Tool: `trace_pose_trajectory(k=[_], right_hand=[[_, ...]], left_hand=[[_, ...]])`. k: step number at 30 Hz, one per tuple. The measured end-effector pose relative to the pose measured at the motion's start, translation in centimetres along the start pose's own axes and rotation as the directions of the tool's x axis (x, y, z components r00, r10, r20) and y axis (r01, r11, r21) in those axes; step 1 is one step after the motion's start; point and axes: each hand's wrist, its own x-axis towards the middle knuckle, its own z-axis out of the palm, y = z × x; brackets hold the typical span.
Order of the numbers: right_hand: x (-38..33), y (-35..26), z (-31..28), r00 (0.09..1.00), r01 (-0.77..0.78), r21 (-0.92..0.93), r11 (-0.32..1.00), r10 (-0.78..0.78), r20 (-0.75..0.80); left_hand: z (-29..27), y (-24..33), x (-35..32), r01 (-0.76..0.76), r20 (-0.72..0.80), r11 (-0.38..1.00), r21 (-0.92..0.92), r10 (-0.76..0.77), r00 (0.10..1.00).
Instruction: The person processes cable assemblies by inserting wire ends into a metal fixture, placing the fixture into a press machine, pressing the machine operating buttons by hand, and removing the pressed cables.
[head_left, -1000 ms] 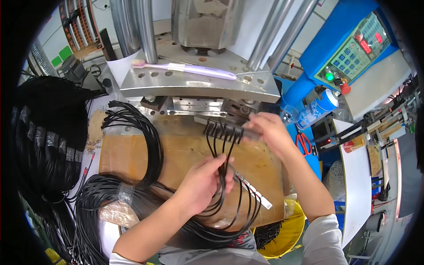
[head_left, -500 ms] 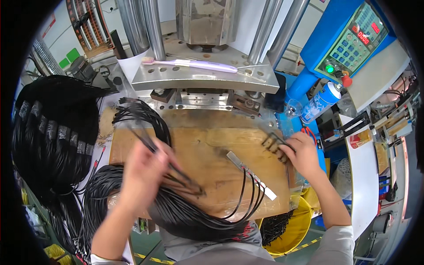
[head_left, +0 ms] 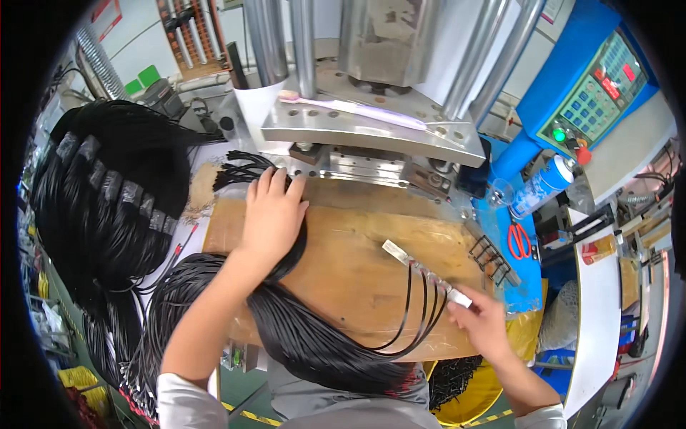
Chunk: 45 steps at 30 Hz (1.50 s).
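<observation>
My left hand [head_left: 275, 214] lies over the upper part of a thick bundle of black cables [head_left: 321, 329]. Its fingers are stretched out and a little apart. At the right side of the wooden board [head_left: 343, 243], my right hand [head_left: 482, 318] pinches the near end of a slim light metal strip [head_left: 400, 252]. Several black cables run from the strip in a curve to the bundle, whose near end with red tips hangs over the board's edge. A dark comb-like piece with prongs [head_left: 493, 254] rests at the board's right edge, apart from my hands.
A metal press plate [head_left: 371, 134] with a purple toothbrush [head_left: 386, 116] on it stands behind the board. Red-handled scissors [head_left: 519, 242], a spray can [head_left: 543, 187] and a blue control box [head_left: 572, 86] are at the right. More black cables [head_left: 107, 193] hang at the left. A yellow bucket [head_left: 493, 386] stands below.
My right hand has let go of the comb-like piece and moved nearer, onto the metal strip. The left hand has moved up and opened onto the bundle. The whole view has shifted.
</observation>
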Motion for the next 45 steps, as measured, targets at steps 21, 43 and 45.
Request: trace_pose_trajectory(k=[21,43,45], right_hand=[[34.0,-2.1,7.9,0.902,0.417,0.473,0.776,-0.291,-0.319],[23.5,-6.2,8.8,0.767,0.594,-0.588,0.548,-0.607,0.208],[23.4,-6.3,8.7,0.695,0.649,-0.599,0.469,-0.685,0.217]], left_hand=[[-0.3,9.6,2.2,-0.174,0.143,0.883,-0.436,0.259,0.955],[4.7,5.2,9.0,-0.280,0.042,0.910,-0.305,0.306,0.951],[4.8,5.6,9.3,-0.259,0.089,0.911,-0.320,0.301,0.949]])
